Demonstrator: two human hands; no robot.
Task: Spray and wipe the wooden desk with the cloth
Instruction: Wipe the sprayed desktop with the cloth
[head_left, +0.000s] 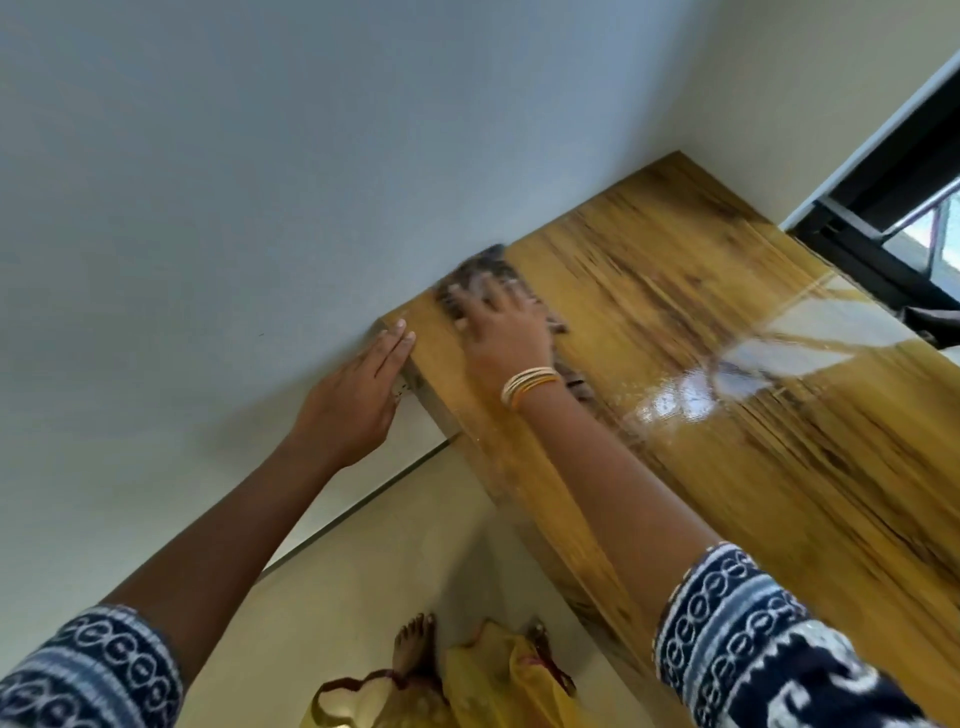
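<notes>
The wooden desk runs from the far wall toward me, its glossy yellow-brown top shining with wet patches. A dark cloth lies on the far left part of the top, next to the wall. My right hand presses flat on the cloth, fingers spread, and is blurred by motion. My left hand rests flat against the desk's far left corner and edge, fingers straight, holding nothing. No spray bottle is in view.
A pale wall meets the desk on its left and far sides. A dark window frame stands at the right. Below the desk edge I see the floor, a bare foot and yellow clothing.
</notes>
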